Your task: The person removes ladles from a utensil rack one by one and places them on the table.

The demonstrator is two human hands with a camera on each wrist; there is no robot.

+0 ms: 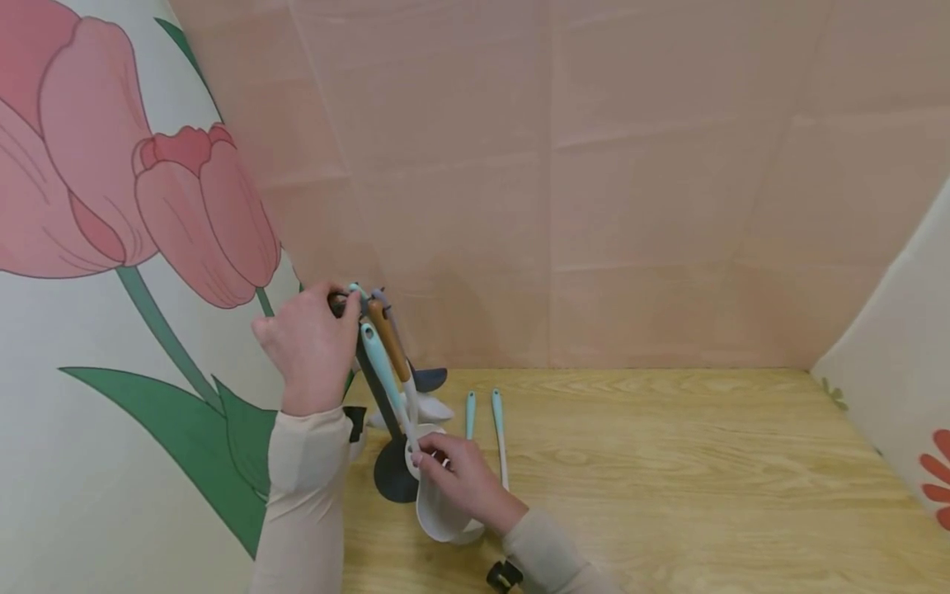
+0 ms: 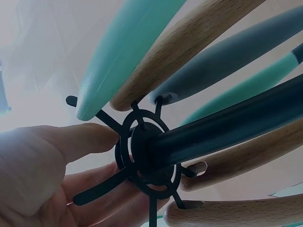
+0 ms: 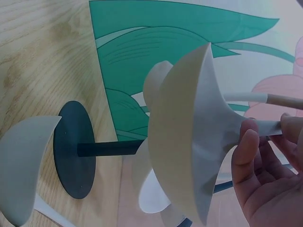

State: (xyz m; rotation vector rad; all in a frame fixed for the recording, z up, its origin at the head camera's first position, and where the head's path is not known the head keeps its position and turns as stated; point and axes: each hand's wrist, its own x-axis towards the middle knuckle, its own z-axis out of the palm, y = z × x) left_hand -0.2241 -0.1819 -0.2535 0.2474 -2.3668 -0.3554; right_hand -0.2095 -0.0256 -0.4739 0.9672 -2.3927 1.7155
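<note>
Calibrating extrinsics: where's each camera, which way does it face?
On head, facing forward and down at the utensil stand; left hand, right hand, sleeves show.
On left wrist, facing the stand's hooked top; left hand shows.
On right wrist, facing the held utensil and round base; right hand shows.
Head and right-wrist views share the base.

Setting: a flat tabletop of yellowish wood grain (image 1: 668, 462) meets a creased, pinkish-beige back wall (image 1: 668, 165) along a straight edge. At left stands a white wall panel (image 1: 89, 495) printed with large pink tulips (image 1: 208, 223) and broad green leaves (image 1: 185, 445); at right, a slanting whitish panel (image 1: 891, 355) bears a red-petalled flower (image 1: 937, 469), cut off by the frame. Lighting is soft.
</note>
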